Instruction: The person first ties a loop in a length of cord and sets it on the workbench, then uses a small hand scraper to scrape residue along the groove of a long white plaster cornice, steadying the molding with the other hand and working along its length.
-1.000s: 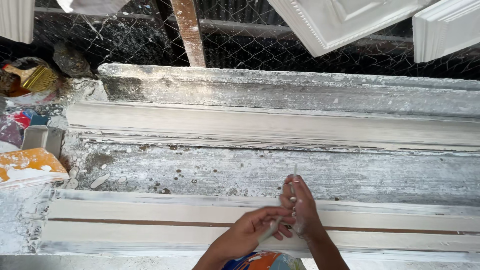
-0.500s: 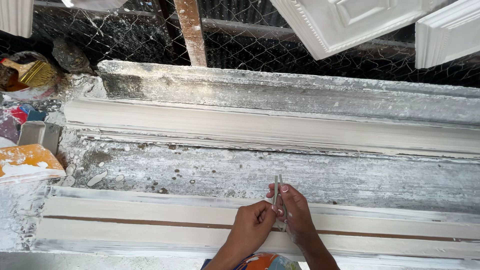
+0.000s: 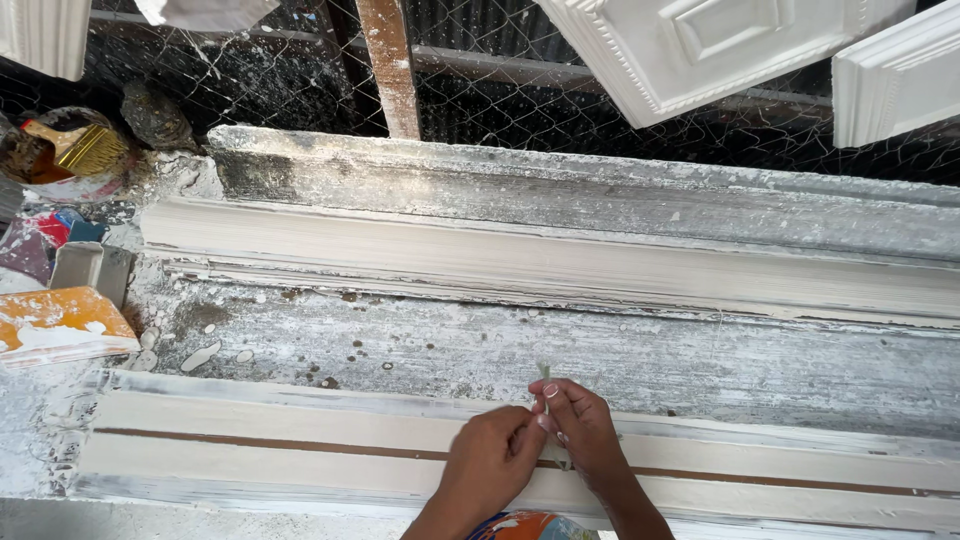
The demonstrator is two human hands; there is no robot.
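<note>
My left hand (image 3: 487, 463) and my right hand (image 3: 580, 430) meet over the near plaster moulding strip (image 3: 300, 440), a long off-white strip with a brown groove along its middle. Together the fingers pinch a thin pale strand of fibre (image 3: 545, 378) that sticks up a little above the fingertips. Both hands rest just above the strip's groove. A second long moulding (image 3: 520, 262) lies further back on the plaster-crusted bench (image 3: 640, 360).
At the far left stand a bowl with a yellow brush (image 3: 70, 150), an orange plaster-smeared trowel (image 3: 55, 325) and a small grey block (image 3: 90, 268). White cast panels (image 3: 700, 50) hang above, in front of wire mesh (image 3: 250, 80) and a wooden post (image 3: 390, 65).
Both hands have slid left along the near strip and come closer together. The fibre strand now shows shorter above the fingertips.
</note>
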